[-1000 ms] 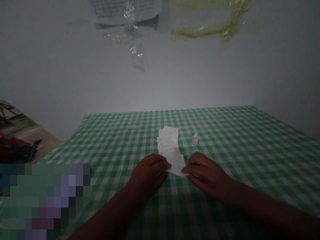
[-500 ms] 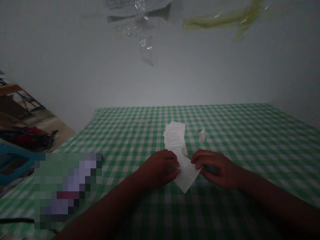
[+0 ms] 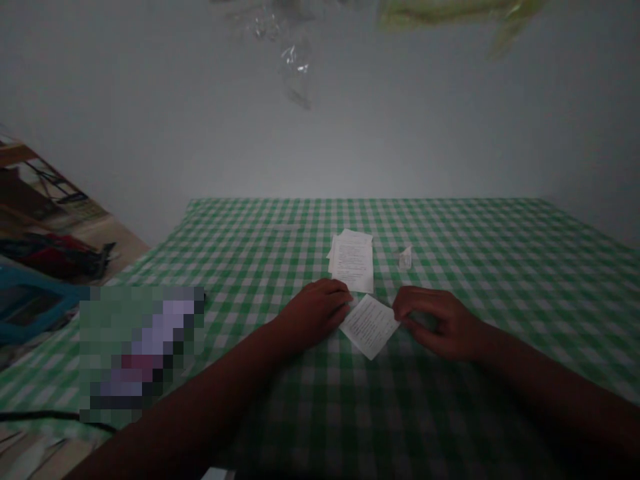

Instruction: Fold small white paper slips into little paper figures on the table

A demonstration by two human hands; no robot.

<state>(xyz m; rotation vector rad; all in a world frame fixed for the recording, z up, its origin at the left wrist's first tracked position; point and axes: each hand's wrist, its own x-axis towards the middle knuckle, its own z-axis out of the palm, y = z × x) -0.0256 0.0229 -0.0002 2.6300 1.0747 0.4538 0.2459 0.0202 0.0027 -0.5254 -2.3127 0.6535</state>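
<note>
A small printed paper slip (image 3: 369, 327) lies tilted on the green-and-white gingham tablecloth (image 3: 500, 267). My left hand (image 3: 315, 315) rests at its left corner, fingertips touching or almost touching the paper. My right hand (image 3: 439, 323) is curled loosely just off its right corner, holding nothing. Beyond the slip lies a small stack of printed white paper (image 3: 353, 261), close to but apart from it. A tiny folded piece of white paper (image 3: 405, 258) stands further back, to the right of the stack.
The tablecloth's far edge meets a plain grey wall (image 3: 320, 147). A pixelated patch (image 3: 140, 347) covers part of the table at left. Beyond the table's left edge are a blue object (image 3: 30, 303), dark red items (image 3: 55, 257) and a black cable (image 3: 45, 415).
The slip no longer overlaps the paper stack and lies apart from it, nearer me. My hands have let it settle on the cloth. The view has tilted slightly.
</note>
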